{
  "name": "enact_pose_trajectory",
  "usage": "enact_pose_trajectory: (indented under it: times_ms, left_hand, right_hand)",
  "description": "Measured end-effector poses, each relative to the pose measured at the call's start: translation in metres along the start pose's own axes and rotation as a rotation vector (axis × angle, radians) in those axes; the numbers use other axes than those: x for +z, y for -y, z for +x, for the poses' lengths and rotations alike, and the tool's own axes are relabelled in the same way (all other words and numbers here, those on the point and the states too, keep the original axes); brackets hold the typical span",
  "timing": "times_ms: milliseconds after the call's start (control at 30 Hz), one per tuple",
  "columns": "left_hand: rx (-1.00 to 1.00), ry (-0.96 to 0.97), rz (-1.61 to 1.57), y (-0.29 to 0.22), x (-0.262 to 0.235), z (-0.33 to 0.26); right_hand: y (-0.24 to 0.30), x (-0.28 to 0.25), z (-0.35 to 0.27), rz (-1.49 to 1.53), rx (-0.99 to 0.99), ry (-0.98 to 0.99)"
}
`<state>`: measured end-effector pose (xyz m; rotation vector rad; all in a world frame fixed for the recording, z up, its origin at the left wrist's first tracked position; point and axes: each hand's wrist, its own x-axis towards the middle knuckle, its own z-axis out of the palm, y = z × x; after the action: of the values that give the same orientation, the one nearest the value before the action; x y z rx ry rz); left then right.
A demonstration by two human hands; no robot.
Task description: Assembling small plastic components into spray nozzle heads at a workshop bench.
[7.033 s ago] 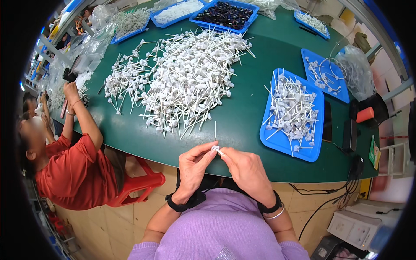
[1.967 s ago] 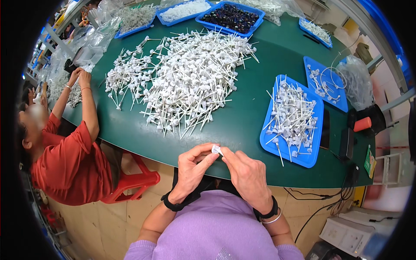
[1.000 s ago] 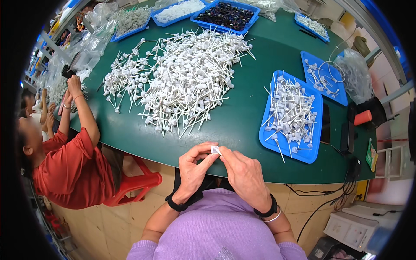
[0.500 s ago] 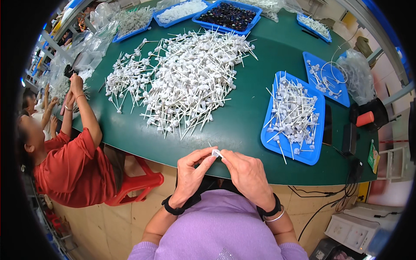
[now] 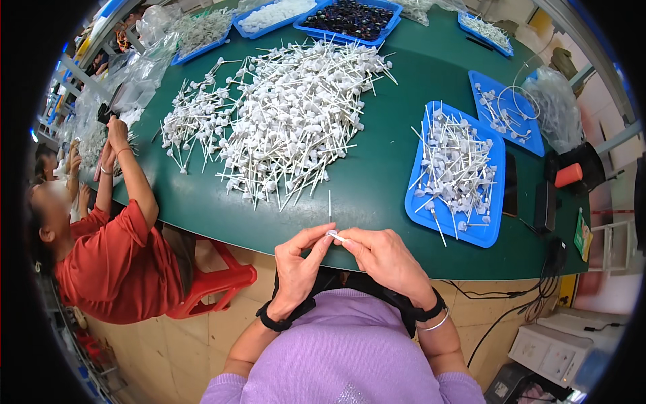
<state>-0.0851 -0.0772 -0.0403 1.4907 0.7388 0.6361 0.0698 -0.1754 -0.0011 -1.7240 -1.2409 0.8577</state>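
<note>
One small white plastic piece, short and stubby with a rounded cap end, sits pinched between both hands just over the near edge of the green tabletop. The left hand has its thumb and forefinger closed on the piece from the left, the remaining fingers curled loosely below; the right hand closes its fingers on the same piece from the right, so the two sets of fingertips nearly touch around it. A thin white stick lies on the tabletop just beyond the hands. Farther out spreads a large heap of white sticks with capped ends, and to the right a blue tray holds a smaller batch of the same sticks. Both wrists wear dark bands. At the left edge of the tabletop another person in a red shirt sits with arms raised toward clear plastic bags.
</note>
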Motion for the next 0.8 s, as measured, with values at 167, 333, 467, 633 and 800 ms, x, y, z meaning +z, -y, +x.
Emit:
enact_pose_trajectory:
  times_ms: [167,333,467,633,800]
  left_hand:
    - [0.042,-0.020,-0.028,0.002,0.003,0.000]
    - [-0.057,-0.023,-0.178,0.003,0.004,0.002]
    - [-0.062,-0.026,-0.187,0.004,0.005,0.002]
    - [0.074,-0.054,-0.012,0.006,0.006,0.002]
    - [0.168,-0.063,0.131,0.008,0.006,0.003]
  right_hand:
    - [-0.005,-0.001,0.003,0.163,0.121,0.085]
    - [-0.004,0.006,-0.001,-0.021,0.006,-0.031]
    - [-0.003,0.012,-0.004,-0.177,-0.142,-0.161]
    - [-0.003,0.011,-0.004,-0.100,-0.056,-0.114]
    - [-0.009,0.009,-0.001,0.046,0.029,-0.048]
